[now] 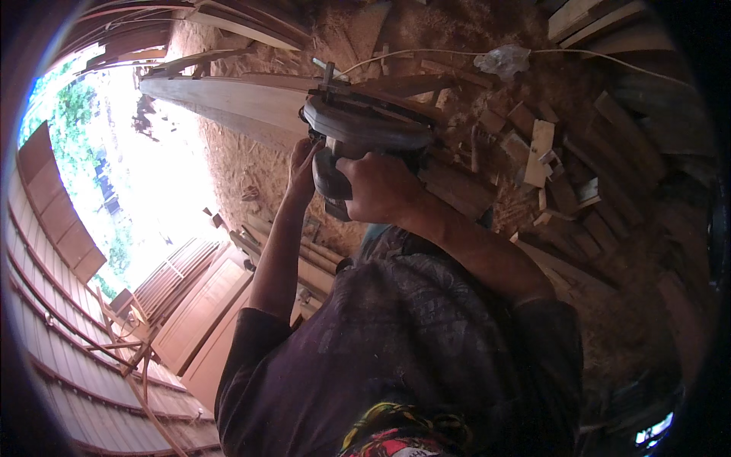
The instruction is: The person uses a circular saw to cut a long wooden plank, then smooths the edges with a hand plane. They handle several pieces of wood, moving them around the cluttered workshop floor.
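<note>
A dark circular saw [369, 126] with a long rounded guard rests on the near end of a long pale board [228, 99], which stretches away to the left. My right hand [381, 186] is closed round its rear grip. On the saw's left side is my left hand [301, 164], its fingers bent against the body and partly hidden. A short upright metal bar [328, 78] stands out from the saw's far edge. The blade is out of sight under the housing.
A pale cord [426, 52] runs across the far floor past a crumpled clear plastic bag [504, 62]. Wood offcuts [541, 152] lie heaped at the right. Sawdust [251, 164] covers the ground. Panels [205, 305] and stacked planks [179, 266] lie at the lower left.
</note>
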`<action>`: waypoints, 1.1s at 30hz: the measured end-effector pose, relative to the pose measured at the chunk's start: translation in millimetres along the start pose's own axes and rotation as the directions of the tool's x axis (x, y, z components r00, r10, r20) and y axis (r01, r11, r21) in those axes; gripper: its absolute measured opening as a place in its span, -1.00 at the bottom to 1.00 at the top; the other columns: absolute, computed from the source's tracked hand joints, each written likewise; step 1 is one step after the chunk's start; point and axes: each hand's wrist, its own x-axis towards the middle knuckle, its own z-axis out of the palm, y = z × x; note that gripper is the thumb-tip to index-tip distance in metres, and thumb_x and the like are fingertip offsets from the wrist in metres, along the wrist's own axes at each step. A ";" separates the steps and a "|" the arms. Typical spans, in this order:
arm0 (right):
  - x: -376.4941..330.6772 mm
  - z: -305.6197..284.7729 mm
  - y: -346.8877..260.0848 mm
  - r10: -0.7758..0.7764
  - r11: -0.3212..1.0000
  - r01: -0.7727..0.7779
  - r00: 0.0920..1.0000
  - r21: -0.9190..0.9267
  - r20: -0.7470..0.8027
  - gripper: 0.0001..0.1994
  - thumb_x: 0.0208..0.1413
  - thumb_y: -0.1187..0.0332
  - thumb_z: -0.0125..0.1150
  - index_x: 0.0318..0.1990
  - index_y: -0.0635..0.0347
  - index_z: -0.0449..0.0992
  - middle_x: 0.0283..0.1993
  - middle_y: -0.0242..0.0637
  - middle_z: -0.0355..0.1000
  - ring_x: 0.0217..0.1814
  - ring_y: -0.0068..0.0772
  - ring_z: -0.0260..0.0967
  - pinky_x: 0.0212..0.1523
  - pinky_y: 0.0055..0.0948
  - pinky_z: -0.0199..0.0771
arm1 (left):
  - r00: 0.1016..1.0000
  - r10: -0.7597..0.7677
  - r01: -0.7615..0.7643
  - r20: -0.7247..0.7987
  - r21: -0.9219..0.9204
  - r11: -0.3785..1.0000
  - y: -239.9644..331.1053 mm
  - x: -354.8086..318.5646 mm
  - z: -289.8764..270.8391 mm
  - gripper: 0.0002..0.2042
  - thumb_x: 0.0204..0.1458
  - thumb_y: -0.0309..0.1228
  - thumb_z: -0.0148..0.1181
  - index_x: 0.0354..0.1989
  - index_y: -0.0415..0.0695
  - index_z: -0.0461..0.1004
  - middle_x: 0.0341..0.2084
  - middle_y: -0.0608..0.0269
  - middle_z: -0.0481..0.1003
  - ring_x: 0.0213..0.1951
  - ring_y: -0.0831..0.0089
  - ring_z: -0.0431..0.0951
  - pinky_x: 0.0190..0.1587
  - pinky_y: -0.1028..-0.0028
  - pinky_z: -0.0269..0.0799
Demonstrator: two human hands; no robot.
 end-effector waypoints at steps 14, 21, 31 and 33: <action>2.7 -4.6 -3.4 -0.009 1.000 0.008 1.000 0.022 0.015 -0.63 -0.21 0.36 0.37 -0.16 0.25 0.56 -0.30 0.14 0.57 -0.16 0.15 0.59 -0.04 0.01 0.60 | 0.999 0.022 -0.021 0.030 -0.029 0.999 -1.7 5.8 -6.7 -0.81 0.29 -0.42 0.19 0.00 -0.19 0.47 -0.18 0.34 0.53 -0.13 0.62 0.50 -0.06 0.56 0.41; 7.5 2.4 -1.0 -0.012 1.000 0.012 1.000 0.005 -0.006 -0.64 -0.20 0.35 0.37 -0.17 0.24 0.56 -0.31 0.12 0.58 -0.17 0.14 0.59 -0.03 0.01 0.60 | 0.999 -0.014 0.017 0.032 -0.081 0.997 -7.0 8.8 -13.3 -0.80 0.30 -0.39 0.17 0.02 -0.17 0.45 -0.16 0.35 0.51 -0.13 0.63 0.49 -0.07 0.56 0.42; 11.5 4.1 -1.0 -0.024 0.999 0.024 1.000 0.022 -0.017 -0.62 -0.23 0.35 0.36 -0.16 0.25 0.57 -0.36 0.11 0.58 -0.22 0.12 0.61 -0.06 -0.01 0.63 | 0.995 -0.061 0.072 0.074 -0.160 0.984 -5.0 10.8 -17.7 -0.82 0.31 -0.35 0.16 -0.02 -0.15 0.45 -0.23 0.38 0.50 -0.20 0.66 0.50 -0.17 0.57 0.44; 12.2 3.8 -1.0 -0.021 1.000 0.022 1.000 0.021 -0.016 -0.62 -0.22 0.35 0.36 -0.16 0.25 0.57 -0.36 0.11 0.58 -0.22 0.12 0.61 -0.06 -0.01 0.63 | 0.995 -0.077 0.087 0.071 -0.159 0.983 -2.5 11.4 -16.3 -0.81 0.31 -0.35 0.16 -0.01 -0.15 0.45 -0.23 0.38 0.50 -0.20 0.65 0.50 -0.16 0.57 0.45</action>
